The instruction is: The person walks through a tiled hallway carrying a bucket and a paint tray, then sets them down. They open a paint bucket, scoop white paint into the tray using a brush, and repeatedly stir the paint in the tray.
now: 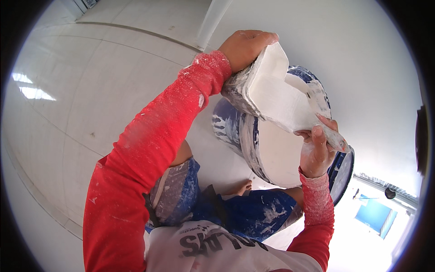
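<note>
My left hand (247, 47) is closed on the far rim of a white-coated container (238, 93), its outer side streaked with dark smears. The container tilts over a large blue bucket (229, 124) that holds smooth white paste (278, 152). My right hand (316, 152) wraps round the paint-smeared handle of a flat tool (337, 140) with a small orange mark near its end. White paste covers the tool's head where it meets the container, so its exact kind cannot be made out. Both red sleeves are speckled white.
Another blue, paste-smeared bucket rim (308, 75) shows behind the container. A dark blue round rim (344, 174) stands right of my right wrist. A pale wall (362, 81) rises close on the right. Light floor tiles (59, 99) spread left; my bent knees flank the near side.
</note>
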`<state>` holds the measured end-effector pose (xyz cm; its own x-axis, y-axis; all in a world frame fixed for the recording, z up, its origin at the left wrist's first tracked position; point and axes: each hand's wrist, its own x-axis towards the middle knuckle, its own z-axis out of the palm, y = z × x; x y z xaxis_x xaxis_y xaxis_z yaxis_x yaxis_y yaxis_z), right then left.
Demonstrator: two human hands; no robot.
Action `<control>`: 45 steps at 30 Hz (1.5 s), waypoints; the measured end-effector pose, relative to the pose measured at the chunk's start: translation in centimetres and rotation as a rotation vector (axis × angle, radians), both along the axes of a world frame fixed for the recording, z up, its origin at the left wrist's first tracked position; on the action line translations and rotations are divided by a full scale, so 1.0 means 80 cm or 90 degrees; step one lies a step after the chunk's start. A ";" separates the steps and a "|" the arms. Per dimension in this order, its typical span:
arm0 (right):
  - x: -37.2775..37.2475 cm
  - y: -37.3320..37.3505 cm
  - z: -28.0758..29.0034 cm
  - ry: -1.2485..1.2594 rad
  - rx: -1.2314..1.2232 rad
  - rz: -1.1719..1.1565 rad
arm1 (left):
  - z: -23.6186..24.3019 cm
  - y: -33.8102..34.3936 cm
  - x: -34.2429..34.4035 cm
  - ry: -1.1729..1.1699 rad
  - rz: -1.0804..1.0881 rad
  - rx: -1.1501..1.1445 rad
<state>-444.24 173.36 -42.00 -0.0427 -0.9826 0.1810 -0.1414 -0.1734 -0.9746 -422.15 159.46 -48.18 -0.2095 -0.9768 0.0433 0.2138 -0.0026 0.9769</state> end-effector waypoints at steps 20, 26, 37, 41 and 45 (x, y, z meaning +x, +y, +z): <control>-0.067 0.016 0.054 0.034 -0.005 -0.111 | -0.007 -0.009 0.003 -0.163 0.023 -0.169; -0.071 -0.014 0.066 0.122 -0.202 0.084 | 0.001 -0.002 0.002 -0.066 -0.024 -0.019; -0.016 -0.059 0.028 0.464 -0.327 0.361 | 0.012 0.006 0.004 0.024 -0.040 0.118; -0.020 -0.052 0.018 0.460 -0.293 0.366 | 0.003 0.001 0.002 -0.006 -0.045 0.156; -0.025 -0.049 0.012 0.429 -0.316 0.392 | -0.004 -0.002 0.003 -0.041 -0.031 0.096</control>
<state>-446.21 169.46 -41.00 0.7018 -0.6084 0.3706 -0.3811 -0.7602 -0.5262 -421.90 159.29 -48.51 -0.2539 -0.9600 -0.1181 0.1475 -0.1591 0.9762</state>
